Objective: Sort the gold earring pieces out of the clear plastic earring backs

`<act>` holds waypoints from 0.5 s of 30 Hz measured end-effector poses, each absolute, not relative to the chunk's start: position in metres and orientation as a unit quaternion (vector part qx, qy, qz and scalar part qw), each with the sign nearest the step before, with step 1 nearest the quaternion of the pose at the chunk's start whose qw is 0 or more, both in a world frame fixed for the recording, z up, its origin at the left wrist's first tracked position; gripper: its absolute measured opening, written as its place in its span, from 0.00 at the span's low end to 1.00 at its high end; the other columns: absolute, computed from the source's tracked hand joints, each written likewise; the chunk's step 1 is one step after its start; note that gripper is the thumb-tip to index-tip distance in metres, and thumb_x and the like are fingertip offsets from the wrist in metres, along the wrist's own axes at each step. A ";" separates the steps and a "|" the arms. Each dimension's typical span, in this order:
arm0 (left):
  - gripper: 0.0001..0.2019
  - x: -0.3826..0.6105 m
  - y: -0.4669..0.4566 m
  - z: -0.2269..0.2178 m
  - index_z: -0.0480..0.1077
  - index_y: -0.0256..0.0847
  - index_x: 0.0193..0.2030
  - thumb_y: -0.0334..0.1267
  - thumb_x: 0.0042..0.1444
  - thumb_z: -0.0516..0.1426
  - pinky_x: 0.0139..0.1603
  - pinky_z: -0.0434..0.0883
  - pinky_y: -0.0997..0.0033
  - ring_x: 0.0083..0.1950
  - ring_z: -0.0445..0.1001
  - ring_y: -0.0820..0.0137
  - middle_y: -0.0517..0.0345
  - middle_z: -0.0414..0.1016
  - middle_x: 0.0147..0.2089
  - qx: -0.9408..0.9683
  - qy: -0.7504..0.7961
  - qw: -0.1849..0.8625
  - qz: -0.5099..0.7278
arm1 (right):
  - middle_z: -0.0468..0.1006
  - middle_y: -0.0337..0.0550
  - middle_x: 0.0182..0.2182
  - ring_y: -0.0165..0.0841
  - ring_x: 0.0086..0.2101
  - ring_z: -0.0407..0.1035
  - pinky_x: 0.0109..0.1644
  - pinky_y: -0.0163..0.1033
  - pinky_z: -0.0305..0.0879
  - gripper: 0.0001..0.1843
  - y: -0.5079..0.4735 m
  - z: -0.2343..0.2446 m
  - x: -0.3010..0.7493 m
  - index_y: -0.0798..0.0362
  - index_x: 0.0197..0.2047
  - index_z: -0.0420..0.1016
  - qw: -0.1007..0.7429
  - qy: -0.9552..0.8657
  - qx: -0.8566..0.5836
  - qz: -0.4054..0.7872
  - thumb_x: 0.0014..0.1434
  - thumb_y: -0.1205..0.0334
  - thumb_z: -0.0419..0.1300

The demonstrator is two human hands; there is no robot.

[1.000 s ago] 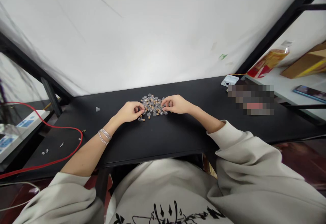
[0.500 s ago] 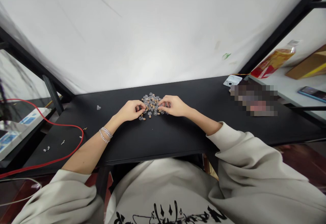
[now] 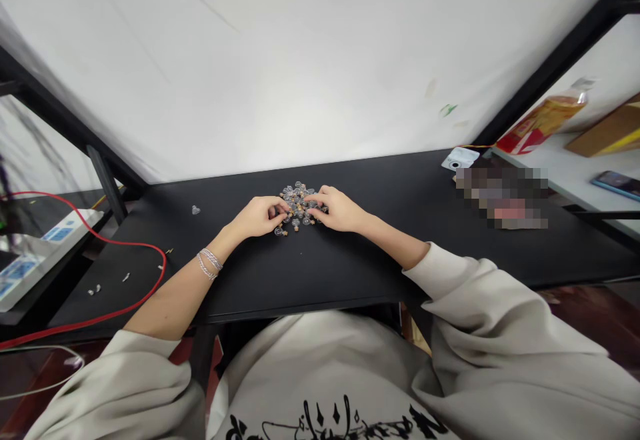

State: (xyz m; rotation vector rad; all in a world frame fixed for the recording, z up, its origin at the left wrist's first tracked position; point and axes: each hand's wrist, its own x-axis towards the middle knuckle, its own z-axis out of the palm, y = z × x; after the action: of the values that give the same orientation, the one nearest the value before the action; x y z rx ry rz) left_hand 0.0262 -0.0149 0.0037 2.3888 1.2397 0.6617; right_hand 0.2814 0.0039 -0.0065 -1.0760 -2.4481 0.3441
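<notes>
Bottles [image 3: 299, 213] partly behind right hand [image 3: 339, 211]

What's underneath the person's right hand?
The right hand partly covers the right side of a pile of small, clear, brown-tipped pieces on a black table. Anything beneath is hidden.

Soft light fills the view, palest on the white wall [image 3: 280, 93] behind the black tabletop [image 3: 350, 267]. Wide-angle distortion stretches the frame post [image 3: 560, 60] beyond the tabletop's right end, where a pixelated patch [image 3: 503, 197] sits. Tiny corked bottles [image 3: 299, 212] on it seem slightly blurred.
</notes>
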 end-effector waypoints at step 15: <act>0.18 0.025 -0.013 0.001 0.76 0.38 0.53 0.38 0.57 0.56 0.32 0.68 0.75 0.23 0.68 0.77 0.60 0.78 0.34 0.850 0.448 0.189 0.204 | 0.68 0.48 0.38 0.30 0.31 0.62 0.43 0.37 0.61 0.19 0.013 -0.009 0.281 0.53 0.55 0.78 0.206 -0.876 -0.417 0.127 0.64 0.63 0.54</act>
State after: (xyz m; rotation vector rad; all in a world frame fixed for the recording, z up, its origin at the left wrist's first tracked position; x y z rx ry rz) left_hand 0.0252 -0.0131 0.0011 2.3892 1.2606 0.5724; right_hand 0.2812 0.0130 -0.0090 -1.1611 -2.4414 0.3545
